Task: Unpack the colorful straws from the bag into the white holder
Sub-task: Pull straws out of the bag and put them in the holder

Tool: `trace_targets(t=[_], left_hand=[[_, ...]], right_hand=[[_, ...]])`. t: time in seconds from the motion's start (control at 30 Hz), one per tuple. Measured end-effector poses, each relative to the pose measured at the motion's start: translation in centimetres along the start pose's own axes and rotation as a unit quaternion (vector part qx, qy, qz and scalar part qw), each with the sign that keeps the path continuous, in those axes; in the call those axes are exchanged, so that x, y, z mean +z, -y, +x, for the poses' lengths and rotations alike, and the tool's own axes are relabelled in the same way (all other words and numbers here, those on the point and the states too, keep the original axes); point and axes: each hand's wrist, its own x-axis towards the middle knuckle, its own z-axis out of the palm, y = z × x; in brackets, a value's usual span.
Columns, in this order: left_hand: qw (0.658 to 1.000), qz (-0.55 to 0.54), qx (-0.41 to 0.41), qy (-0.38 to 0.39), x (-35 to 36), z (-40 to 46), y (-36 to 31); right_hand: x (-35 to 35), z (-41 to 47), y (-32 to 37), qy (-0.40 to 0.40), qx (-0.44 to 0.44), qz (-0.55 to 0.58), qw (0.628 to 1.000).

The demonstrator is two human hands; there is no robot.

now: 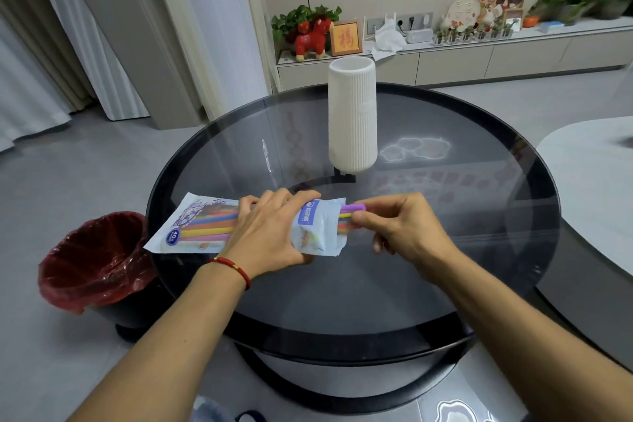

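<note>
A white printed bag (pixel 191 229) of colorful straws lies sideways above the near part of the round glass table (pixel 445 250). My left hand (pixel 270 233) grips the bag around its middle, fingers curled over the top. Several straw ends (pixel 347 216), purple, yellow and red among them, stick out of the bag's open right end. My right hand (pixel 400 226) pinches those ends between thumb and fingers. The tall ribbed white holder (pixel 352 116) stands upright farther back on the table, apart from both hands; nothing shows above its rim.
A bin lined with a red plastic bag (pixel 96 257) stands on the floor left of the table. A pale second table (pixel 589 175) sits to the right. A low cabinet with plants and ornaments (pixel 445 58) runs along the back wall.
</note>
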Motion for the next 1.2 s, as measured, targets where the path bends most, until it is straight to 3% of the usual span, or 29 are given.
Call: trace_targets(t=[0.2, 0.37, 0.53, 0.67, 0.93, 1.1, 1.2], left_hand=[[0.996, -0.012, -0.041, 0.076, -0.8, 0.0, 0.8], [0.994, -0.01, -0.029, 0.108, -1.0, -0.3, -0.9], [0.997, -0.055, 0.002, 0.052, -0.5, 0.0, -4.2], [0.998, -0.027, -0.004, 0.059, 0.2, 0.6, -4.4], [0.994, 0.026, -0.054, 0.086, 1.2, 0.8, -3.1], [0.996, 0.042, -0.057, 0.054, 1.5, 1.1, -4.1], [0.996, 0.066, -0.049, 0.045, 1.5, 1.0, -4.5]], right_hand=[[-3.1, 0.7, -0.5, -0.026, 0.031, 0.056, 0.998], [-1.1, 0.8, -1.7, -0.041, 0.013, -0.011, 0.999], [-0.6, 0.3, -1.4, -0.01, -0.017, -0.013, 1.0], [-2.1, 0.0, -0.4, -0.018, -0.035, -0.012, 0.999], [-7.4, 0.1, 0.4, -0.001, 0.035, 0.218, 0.975], [-4.9, 0.5, 0.5, -0.064, -0.003, 0.382, 0.922], [-2.4, 0.3, 0.2, -0.075, -0.013, 0.363, 0.929]])
